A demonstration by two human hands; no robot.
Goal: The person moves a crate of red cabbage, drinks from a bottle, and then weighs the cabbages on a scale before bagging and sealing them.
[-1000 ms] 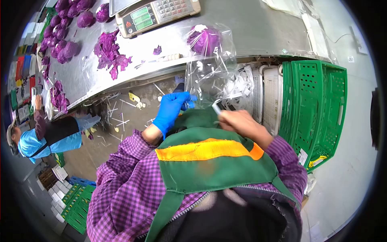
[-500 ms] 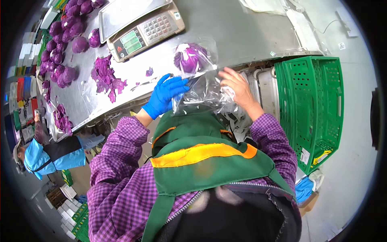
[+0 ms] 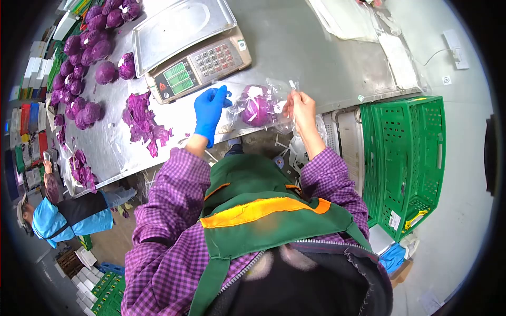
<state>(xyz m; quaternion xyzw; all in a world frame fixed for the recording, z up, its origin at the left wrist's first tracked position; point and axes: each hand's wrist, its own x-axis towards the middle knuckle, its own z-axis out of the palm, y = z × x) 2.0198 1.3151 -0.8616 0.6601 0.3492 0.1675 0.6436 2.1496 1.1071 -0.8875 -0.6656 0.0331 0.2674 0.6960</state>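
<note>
Purple cabbage [image 3: 256,106], green crates [image 3: 403,158], checked sleeves [image 3: 171,195]

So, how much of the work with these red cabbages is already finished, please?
One red cabbage is already inside a clear plastic bag. The right hand pinches the bag's edge; the left hand is beside it. Apparently left: loose cabbages beside the scale. Whether the bag is sealed is unclear.

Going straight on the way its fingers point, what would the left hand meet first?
Past any film of the clear bag at its fingertips, the left hand would likely meet the scale's near side. Its height above the table is unclear, so it might pass over.
</note>
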